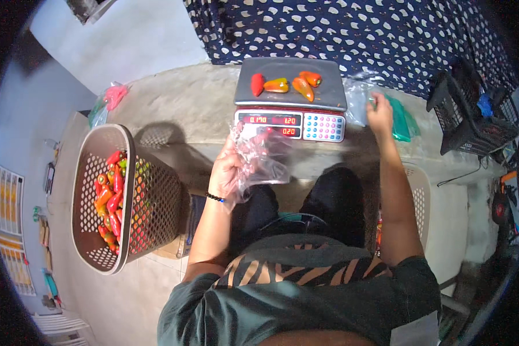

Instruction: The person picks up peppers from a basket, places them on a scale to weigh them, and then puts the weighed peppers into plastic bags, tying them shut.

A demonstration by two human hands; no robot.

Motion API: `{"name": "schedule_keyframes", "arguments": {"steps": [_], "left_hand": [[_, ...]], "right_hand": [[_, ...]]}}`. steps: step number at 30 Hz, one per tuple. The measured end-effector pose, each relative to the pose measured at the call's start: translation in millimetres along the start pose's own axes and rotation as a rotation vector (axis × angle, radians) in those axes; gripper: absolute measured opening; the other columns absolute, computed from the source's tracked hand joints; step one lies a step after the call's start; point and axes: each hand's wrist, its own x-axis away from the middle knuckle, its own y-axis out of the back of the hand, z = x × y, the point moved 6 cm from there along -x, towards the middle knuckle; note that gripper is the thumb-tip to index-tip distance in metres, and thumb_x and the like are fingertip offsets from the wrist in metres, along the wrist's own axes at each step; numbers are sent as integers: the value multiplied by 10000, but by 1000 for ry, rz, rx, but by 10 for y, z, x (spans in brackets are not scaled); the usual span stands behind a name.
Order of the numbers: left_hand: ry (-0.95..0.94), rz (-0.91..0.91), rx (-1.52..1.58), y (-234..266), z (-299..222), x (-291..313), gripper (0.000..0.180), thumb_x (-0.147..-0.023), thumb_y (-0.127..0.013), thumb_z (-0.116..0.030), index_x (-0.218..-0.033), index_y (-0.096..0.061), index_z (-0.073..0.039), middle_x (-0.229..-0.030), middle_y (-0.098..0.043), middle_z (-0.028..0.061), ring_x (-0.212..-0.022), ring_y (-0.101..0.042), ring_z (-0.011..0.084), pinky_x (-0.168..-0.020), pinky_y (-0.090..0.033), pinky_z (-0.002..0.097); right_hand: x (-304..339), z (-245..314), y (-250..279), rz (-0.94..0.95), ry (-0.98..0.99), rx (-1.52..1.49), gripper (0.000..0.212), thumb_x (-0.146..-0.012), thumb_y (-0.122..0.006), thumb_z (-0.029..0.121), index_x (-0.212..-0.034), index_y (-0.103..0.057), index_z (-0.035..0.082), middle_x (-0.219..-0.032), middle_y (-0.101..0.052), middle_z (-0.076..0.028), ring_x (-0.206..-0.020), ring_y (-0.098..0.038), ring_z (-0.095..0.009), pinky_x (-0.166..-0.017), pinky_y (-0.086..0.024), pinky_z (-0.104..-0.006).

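My left hand (228, 167) is closed on a clear plastic bag (266, 166), which hangs loosely crumpled in front of a digital scale (328, 98). Several peppers, one of them a red pepper (257, 85) and others orange to yellow-green, lie apart on the scale's dark plate. Right of the scale, my right hand (380, 116) is over clear plastic bags (357, 101) and beside green plastic bags (402, 121). Its fingers look apart, with nothing visible held in them.
A tall brown perforated basket (155, 202) with red and orange peppers stands at my left. Another light-coloured basket (420, 199) is beside my right leg. A black crate (473, 115) sits at the far right. Behind the scale hangs a dark patterned cloth (328, 29).
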Motion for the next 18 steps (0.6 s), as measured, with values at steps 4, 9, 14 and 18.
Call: {"name": "schedule_keyframes", "arguments": {"steps": [4, 9, 14, 18], "left_hand": [[41, 26, 15, -79, 79, 35, 780, -620, -409, 86, -1349, -370, -191, -1267, -425, 312, -1032, -551, 391, -757, -547, 376], [164, -2, -424, -118, 77, 40, 663, -704, -456, 67, -1329, -418, -153, -1188, -524, 186, -864, -610, 215, -553, -461, 222], [412, -91, -1056, 250, -369, 332, 404, -852, -569, -97, -1248, -492, -75, -714, -502, -69, -523, -404, 12, -448, -315, 161], [270, -148, -688, 380, -583, 489, 432, -812, -635, -85, -1219, -499, -42, -737, -508, -60, -544, -405, 6, -468, -317, 145]], "right_hand": [[680, 1268, 1, 819, -192, -1233, 664, -869, -541, 430, -1366, -299, 63, -1105, -566, -98, -985, -544, -160, -900, -395, -321], [1303, 1844, -87, 1162, -187, -1427, 673, -799, -644, 107, -1371, -292, 65, -1155, -532, -125, -986, -565, -201, -867, -457, -340], [997, 1667, 201, 770, -255, -1436, 552, -762, -649, 40, -1266, -425, 34, -1011, -562, -62, -815, -567, -143, -744, -493, -278], [1004, 1495, 226, 851, -193, -1324, 576, -770, -651, 172, -1263, -393, 27, -958, -554, -67, -825, -544, -140, -710, -469, -273]]}}
